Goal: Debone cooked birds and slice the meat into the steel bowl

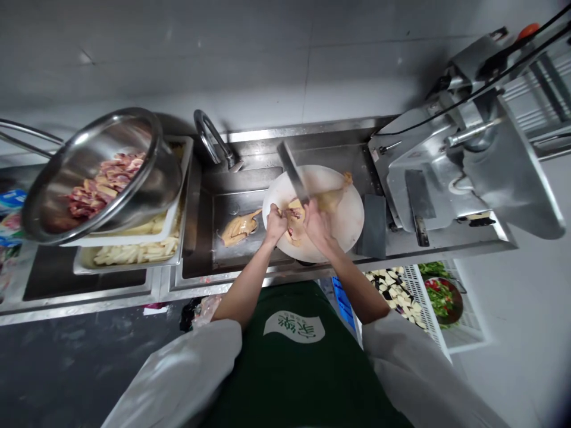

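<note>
A cleaver is gripped in my right hand, its blade pointing up and away over the round white cutting board. My left hand is closed on the left side of a raw poultry piece, cut open with pink flesh showing. That piece lies between my hands on the board. Farther right on the board is another pale yellow poultry part, somewhat blurred. In the sink to the left rests one more raw poultry piece.
A steel bowl of chopped meat sits tilted on stacked trays of pale strips at left. A faucet stands behind the sink. To the right are a dark block, a second cleaver and a slicing machine. Vegetable crates stand below.
</note>
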Action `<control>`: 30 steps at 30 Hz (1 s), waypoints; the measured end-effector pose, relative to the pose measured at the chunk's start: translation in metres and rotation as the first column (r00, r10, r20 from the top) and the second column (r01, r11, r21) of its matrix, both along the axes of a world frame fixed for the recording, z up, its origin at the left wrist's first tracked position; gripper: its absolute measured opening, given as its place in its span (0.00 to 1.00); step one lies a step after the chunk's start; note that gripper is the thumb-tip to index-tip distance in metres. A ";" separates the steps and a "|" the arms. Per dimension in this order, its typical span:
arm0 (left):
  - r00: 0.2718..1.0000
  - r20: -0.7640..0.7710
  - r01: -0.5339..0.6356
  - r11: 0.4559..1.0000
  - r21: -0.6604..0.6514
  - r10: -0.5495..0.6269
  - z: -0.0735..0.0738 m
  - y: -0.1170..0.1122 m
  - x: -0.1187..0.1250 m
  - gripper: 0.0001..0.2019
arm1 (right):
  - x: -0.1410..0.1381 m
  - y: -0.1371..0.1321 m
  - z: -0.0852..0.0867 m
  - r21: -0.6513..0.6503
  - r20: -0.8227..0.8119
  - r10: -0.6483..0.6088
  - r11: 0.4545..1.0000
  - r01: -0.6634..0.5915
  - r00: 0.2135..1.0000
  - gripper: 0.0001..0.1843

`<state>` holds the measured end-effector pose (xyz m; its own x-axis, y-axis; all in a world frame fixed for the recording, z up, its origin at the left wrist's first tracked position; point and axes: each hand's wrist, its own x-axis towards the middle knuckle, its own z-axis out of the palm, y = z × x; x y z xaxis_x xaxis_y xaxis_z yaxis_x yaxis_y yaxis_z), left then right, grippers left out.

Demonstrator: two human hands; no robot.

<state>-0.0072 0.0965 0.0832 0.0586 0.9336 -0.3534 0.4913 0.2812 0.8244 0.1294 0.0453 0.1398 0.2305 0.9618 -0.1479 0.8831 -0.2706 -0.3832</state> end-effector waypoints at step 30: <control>0.972 0.237 -0.053 0.985 0.165 0.013 -0.048 -0.044 -0.040 0.12 | -0.014 -0.014 0.002 -0.197 0.075 0.102 0.977 -0.085 0.992 0.16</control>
